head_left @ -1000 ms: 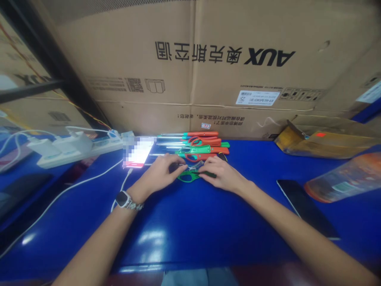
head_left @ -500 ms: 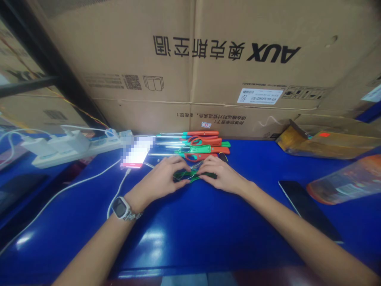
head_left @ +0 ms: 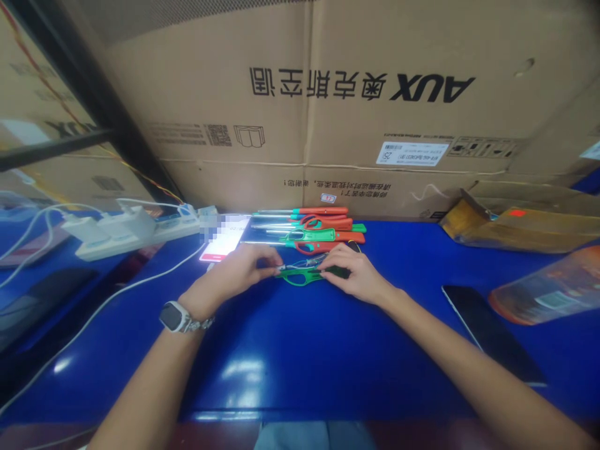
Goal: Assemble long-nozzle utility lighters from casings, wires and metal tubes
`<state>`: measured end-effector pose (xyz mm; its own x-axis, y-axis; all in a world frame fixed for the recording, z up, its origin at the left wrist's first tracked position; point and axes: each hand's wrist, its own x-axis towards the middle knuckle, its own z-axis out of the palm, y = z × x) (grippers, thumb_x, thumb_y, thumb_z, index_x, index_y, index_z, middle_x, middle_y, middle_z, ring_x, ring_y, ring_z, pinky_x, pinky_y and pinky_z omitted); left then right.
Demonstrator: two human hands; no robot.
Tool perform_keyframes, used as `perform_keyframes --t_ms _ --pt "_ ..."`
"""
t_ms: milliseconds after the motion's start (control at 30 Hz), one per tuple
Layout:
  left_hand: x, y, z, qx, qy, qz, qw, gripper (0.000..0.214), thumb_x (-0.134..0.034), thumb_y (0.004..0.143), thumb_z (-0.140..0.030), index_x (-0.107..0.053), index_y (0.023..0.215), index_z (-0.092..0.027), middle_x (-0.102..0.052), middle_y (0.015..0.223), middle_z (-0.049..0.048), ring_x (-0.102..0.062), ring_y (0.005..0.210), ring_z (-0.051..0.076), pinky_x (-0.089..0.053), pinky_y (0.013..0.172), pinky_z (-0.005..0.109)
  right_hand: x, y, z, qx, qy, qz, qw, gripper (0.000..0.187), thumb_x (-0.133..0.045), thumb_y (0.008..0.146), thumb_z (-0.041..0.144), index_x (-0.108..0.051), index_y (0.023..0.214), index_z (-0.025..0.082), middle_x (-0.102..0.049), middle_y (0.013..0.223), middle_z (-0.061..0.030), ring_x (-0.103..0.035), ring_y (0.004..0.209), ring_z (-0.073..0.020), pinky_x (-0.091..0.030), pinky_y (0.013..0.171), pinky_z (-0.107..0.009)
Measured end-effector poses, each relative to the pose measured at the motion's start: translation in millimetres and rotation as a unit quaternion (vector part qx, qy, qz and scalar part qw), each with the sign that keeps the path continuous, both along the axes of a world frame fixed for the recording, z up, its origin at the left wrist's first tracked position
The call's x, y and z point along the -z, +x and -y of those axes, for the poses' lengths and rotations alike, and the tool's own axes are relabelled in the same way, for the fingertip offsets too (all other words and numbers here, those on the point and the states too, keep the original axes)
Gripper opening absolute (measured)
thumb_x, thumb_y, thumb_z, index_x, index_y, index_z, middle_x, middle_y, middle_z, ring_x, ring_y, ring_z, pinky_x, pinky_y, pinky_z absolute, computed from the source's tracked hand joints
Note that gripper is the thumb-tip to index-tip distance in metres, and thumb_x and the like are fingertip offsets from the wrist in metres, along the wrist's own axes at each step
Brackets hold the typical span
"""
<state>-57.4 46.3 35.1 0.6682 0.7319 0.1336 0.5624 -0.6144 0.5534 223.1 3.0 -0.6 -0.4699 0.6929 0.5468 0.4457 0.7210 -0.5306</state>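
Note:
The green half-shell of a long-nosed lighter lies in front of me, its trigger loop facing me and thin wires showing along its upper edge. At its left end my left hand pinches a small pale piece with thumb and fingertips; its exact kind is too small to tell. My right hand is closed on the shell's darker right end. Just behind that hand, a black-and-yellow handle shows in part. Several assembled red and green lighters lie side by side beyond my hands, metal tubes toward the left.
A lit phone lies left of the lighters, near a white power strip with chargers and cables. At right are a dark phone, a clear orange-toned bottle and an open carton. A large cardboard box stands behind.
My left hand has moved left, away from my right hand, uncovering more of the green shell and its loop. My right hand stays on the right end. The view has shifted slightly.

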Motion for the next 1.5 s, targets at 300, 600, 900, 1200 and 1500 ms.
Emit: perform_keyframes --t_ms 300,600,900,1200,1500 --pt "5.7 2 1 -0.011 -0.044 -0.028 0.999 0.023 -0.059 0.089 -0.031 -0.076 0.097 -0.019 -0.074 0.091 0.0058 -0.066 0.078 0.019 -0.052 0.073 0.03 1.0 1 2 0.018 -0.046 0.05 0.998 0.006 -0.068 0.089 0.023 -0.072 0.094 0.022 -0.074 0.092 -0.0042 -0.062 0.094 -0.0205 -0.048 0.089 -0.042" --pt "16.0 11 7 -0.035 0.09 -0.038 0.995 0.026 -0.057 0.091 -0.028 -0.069 0.113 -0.02 -0.064 0.11 0.0094 -0.063 0.1 0.025 -0.051 0.092 0.041 7.9 0 0 0.034 -0.04 0.042 0.998 0.005 -0.068 0.089 0.022 -0.072 0.092 0.021 -0.074 0.092 -0.0024 -0.063 0.091 -0.0177 -0.044 0.086 -0.035" --pt "17.7 36 15 0.011 0.067 -0.017 0.998 0.026 -0.059 0.093 -0.026 -0.062 0.118 -0.023 -0.064 0.121 0.0065 -0.06 0.114 0.023 -0.048 0.098 0.04 6.2 -7 1 0.077 -0.02 0.065 0.995 0.006 -0.069 0.089 0.023 -0.075 0.09 0.022 -0.074 0.091 -0.0027 -0.064 0.087 -0.0173 -0.039 0.083 -0.035" --pt "21.1 35 13 0.017 0.08 -0.005 0.997 0.022 -0.057 0.094 -0.022 -0.062 0.115 -0.024 -0.064 0.118 0.0053 -0.063 0.106 0.021 -0.05 0.091 0.036 6.6 -5 2 0.059 -0.025 0.099 0.993 0.016 -0.064 0.092 0.021 -0.076 0.103 0.022 -0.071 0.093 -0.0047 -0.064 0.089 -0.018 -0.045 0.082 -0.035" --pt "21.9 49 17 0.013 0.126 -0.017 0.992 0.013 -0.056 0.095 -0.026 -0.067 0.1 -0.021 -0.066 0.105 0.0047 -0.066 0.095 0.02 -0.053 0.084 0.033 11.9 -3 -2 0.062 -0.046 0.088 0.993 0.022 -0.06 0.094 0.02 -0.076 0.109 0.024 -0.068 0.092 -0.0049 -0.064 0.086 -0.0168 -0.05 0.08 -0.033"
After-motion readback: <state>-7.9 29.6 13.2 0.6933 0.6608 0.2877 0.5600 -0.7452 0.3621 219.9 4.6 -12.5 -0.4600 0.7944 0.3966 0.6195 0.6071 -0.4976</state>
